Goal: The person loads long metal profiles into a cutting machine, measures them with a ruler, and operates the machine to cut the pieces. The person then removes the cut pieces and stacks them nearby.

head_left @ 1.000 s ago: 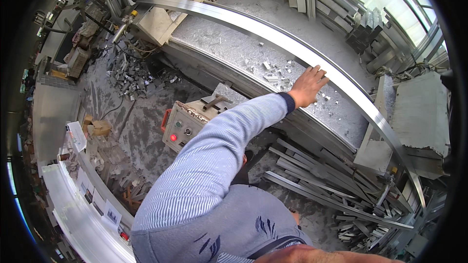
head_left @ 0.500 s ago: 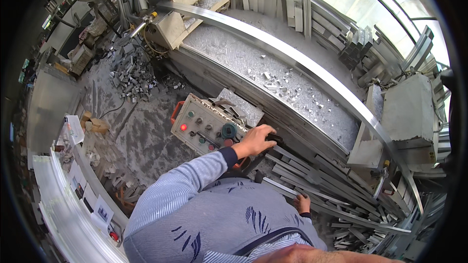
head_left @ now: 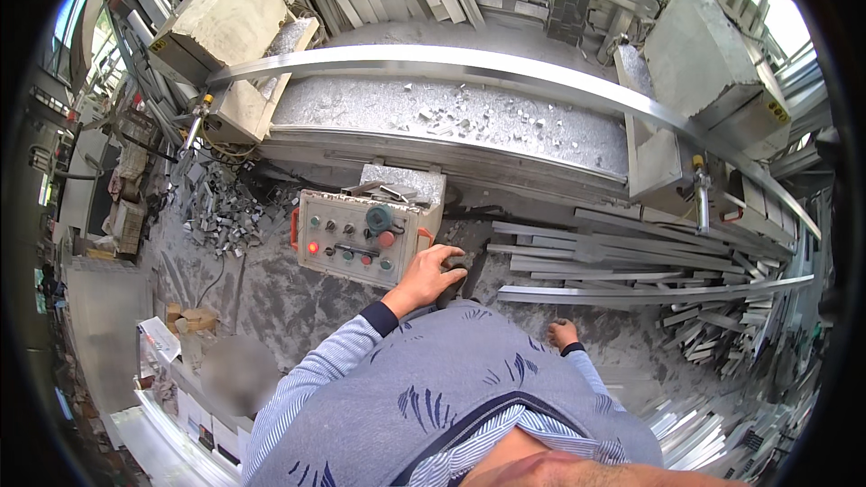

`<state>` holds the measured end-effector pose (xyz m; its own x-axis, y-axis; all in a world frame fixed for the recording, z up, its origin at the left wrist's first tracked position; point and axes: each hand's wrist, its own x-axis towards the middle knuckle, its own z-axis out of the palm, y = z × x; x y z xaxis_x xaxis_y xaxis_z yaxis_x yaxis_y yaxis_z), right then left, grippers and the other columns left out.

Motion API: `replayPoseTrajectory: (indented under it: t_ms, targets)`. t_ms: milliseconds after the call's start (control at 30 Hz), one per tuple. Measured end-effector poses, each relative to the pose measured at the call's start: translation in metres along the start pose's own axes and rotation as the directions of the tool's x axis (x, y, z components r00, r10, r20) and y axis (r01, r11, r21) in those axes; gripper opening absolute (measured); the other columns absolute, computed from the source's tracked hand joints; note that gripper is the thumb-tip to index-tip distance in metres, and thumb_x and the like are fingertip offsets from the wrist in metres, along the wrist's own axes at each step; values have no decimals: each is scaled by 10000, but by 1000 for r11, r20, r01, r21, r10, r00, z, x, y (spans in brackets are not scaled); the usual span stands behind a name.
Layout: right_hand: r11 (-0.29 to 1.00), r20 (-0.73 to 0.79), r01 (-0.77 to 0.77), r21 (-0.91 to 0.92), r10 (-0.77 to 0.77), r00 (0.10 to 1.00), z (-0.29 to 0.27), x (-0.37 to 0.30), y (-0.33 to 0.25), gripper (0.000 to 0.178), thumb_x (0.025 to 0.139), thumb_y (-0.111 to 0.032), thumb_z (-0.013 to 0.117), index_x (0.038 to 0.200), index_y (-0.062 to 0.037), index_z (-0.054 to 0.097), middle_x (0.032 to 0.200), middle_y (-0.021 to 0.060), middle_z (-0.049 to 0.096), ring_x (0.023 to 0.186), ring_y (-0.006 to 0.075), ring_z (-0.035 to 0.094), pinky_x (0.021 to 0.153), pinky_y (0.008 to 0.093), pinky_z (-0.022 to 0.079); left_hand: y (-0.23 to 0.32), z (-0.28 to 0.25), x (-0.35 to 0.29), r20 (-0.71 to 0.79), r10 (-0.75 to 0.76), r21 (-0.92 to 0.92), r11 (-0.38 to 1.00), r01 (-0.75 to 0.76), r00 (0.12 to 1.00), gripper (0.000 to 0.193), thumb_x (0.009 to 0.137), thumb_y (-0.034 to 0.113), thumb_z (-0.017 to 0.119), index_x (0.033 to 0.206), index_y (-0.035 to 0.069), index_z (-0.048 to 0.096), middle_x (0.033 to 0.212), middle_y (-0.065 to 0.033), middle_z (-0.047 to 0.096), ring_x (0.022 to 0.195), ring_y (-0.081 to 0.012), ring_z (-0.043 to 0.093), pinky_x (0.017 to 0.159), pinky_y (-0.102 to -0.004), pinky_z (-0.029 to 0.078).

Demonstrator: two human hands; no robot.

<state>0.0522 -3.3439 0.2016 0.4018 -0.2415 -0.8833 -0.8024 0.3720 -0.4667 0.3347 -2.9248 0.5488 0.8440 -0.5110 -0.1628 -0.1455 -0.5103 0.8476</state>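
My left hand (head_left: pixel 424 281) hovers just beside the lower right corner of a cream control box (head_left: pixel 346 234), thumb and fingers apart, with nothing visible in them. Under its fingertips lies a dark shape that I cannot make out. Several knobs and buttons, a lit red lamp (head_left: pixel 313 248) and a round teal part (head_left: pixel 381 220) sit on the box's face. Low at my right side hangs my right hand (head_left: pixel 563 335), its fingers loosely bent and holding nothing I can see. It is nearest to a long metal bar (head_left: pixel 649 294) and apart from it.
A long shiny profile (head_left: pixel 469 60) spans two cream saw heads (head_left: pixel 222 20) (head_left: pixel 713 63) over a chip-strewn machine bed (head_left: pixel 361 106). Offcuts (head_left: pixel 225 212) heap at left on the floor. Long metal strips (head_left: pixel 595 252) lie at right, with more stock at lower right.
My view has turned to the right, so the machine now lies more level across it. My left hand has drawn back slightly from the box's edge; my right hand has come away from the bar's side.
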Motion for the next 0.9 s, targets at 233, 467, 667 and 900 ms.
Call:
replayPoseTrajectory:
  t_ms: [233, 467, 667, 900]
  targets:
    - [994, -17, -31, 106, 33, 999, -10, -2, 18, 337, 901, -12, 669, 1225, -63, 591, 793, 57, 619, 557, 189, 587, 428, 329, 382, 0, -10, -45, 52, -25, 49, 999, 22, 998, 423, 900, 189, 823, 1272, 20, 713, 1173, -151, 737, 984, -247, 742, 898, -382, 588]
    - [978, 25, -20, 210, 15, 1000, 10, -26, 35, 215, 908, -7, 645, 1113, -67, 624, 771, 34, 592, 564, 171, 570, 434, 318, 371, -27, -32, -55, 26, 45, 19, 999, -45, 999, 422, 894, 183, 830, 1268, 23, 718, 1143, -136, 747, 986, -232, 745, 909, -365, 592]
    - [972, -92, 82, -221, -104, 990, 64, -77, 56, 251, 908, -11, 640, 1150, -68, 607, 812, 48, 598, 625, 204, 620, 463, 339, 395, -72, -90, -73, 38, 165, -43, 986, -163, 986, 417, 883, 160, 830, 1264, 27, 721, 1144, -134, 746, 980, -242, 755, 885, -370, 593]
    - [996, -236, 86, 36, -75, 969, 204, -124, 73, 223, 903, -22, 654, 1124, -38, 631, 813, 73, 626, 643, 240, 675, 468, 328, 431, -169, -211, -137, -141, 73, -145, 985, -94, 987, 379, 887, 145, 819, 1236, 21, 738, 1120, -124, 751, 946, -219, 744, 852, -350, 592]
